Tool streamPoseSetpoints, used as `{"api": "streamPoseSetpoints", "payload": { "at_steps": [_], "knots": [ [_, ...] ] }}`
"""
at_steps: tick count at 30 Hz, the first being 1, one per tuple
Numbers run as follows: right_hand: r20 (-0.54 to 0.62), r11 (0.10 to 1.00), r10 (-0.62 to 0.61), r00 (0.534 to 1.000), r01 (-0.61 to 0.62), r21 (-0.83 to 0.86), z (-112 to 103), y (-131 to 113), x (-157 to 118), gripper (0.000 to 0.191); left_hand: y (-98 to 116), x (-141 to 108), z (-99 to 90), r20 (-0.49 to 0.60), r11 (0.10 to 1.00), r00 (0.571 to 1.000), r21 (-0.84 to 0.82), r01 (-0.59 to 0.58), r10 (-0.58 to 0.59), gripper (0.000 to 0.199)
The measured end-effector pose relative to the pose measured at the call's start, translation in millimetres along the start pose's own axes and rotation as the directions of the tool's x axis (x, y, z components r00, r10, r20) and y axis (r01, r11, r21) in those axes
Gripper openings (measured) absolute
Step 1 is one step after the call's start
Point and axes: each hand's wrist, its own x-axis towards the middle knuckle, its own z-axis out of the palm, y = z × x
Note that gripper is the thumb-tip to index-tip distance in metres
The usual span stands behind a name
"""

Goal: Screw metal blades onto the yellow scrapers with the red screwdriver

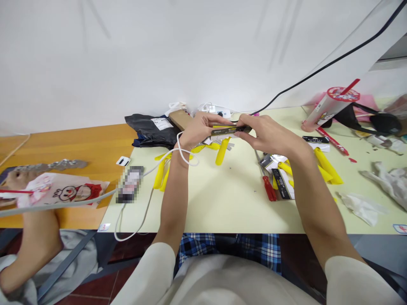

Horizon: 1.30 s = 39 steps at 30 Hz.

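Note:
Between my two hands, above the table, is a black and white packaging card (222, 131) with small print. My left hand (201, 127) pinches its left end, with a loop of white cable around the wrist. The right end is gripped by the fingers and thumb of my right hand (265, 133). A yellow tube-like piece (223, 151) hangs below the card; how it joins the card is hidden. Near my right forearm lie a red-handled screwdriver (269, 188), another black card (281, 183) and several yellow pieces (327, 165). More yellow pieces (159, 174) lie beside my left forearm.
A dark plastic parcel (154, 129) and a power strip (219, 112) stand by the wall. On the left is a phone (129, 184) with a white cable; another person's arm (41, 237) shows beyond. A drink cup (330, 108) and crumpled plastic (362, 207) are at right.

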Motion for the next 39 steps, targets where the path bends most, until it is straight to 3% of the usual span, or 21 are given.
{"api": "streamPoseSetpoints", "payload": {
  "at_steps": [5,8,11,14,17,21,25,33,39],
  "knots": [
    [-0.098,0.997,0.082,0.992,-0.081,0.016,-5,0,0,0.017,-7,6,6.1,0.073,0.989,0.992,0.106,-0.107,0.1,0.019],
    [-0.167,0.994,0.109,0.98,-0.108,0.016,-10,0,-3,0.022,-15,15,12.9,-0.021,0.978,0.978,0.027,-0.205,0.206,0.018],
    [-0.226,0.99,0.141,0.964,-0.14,0.021,-14,4,-5,0.025,-23,22,19.0,-0.14,0.971,0.967,-0.079,-0.225,0.212,0.043],
    [-0.282,0.986,0.165,0.945,-0.158,0.046,-14,10,-6,0.028,-28,26,23.2,0.001,0.975,0.996,-0.203,-0.092,0.094,0.062],
    [-0.338,0.984,0.178,0.924,-0.157,0.087,-11,17,-4,0.03,-34,26,27.7,0.076,0.966,0.996,-0.259,-0.023,0.044,0.045],
    [-0.352,0.989,0.147,0.924,-0.14,0.047,-9,23,-3,0.036,-37,23,33.9,0.004,0.968,0.998,-0.242,-0.059,0.062,0.035],
    [-0.374,0.995,0.088,0.923,-0.096,-0.003,-10,28,-4,0.035,-35,19,35.4,0.019,0.981,0.997,-0.179,-0.074,0.079,0.036],
    [-0.381,0.952,0.189,0.905,-0.074,0.297,-9,31,-3,0.025,-34,21,24.7,0.127,0.979,0.972,0.004,-0.202,0.2,0.043],
    [-0.463,0.947,0.171,0.87,-0.016,0.32,-12,25,-6,0.023,-41,28,21.9,0.173,0.947,0.937,0.053,-0.317,0.304,0.054]
  ]
}}
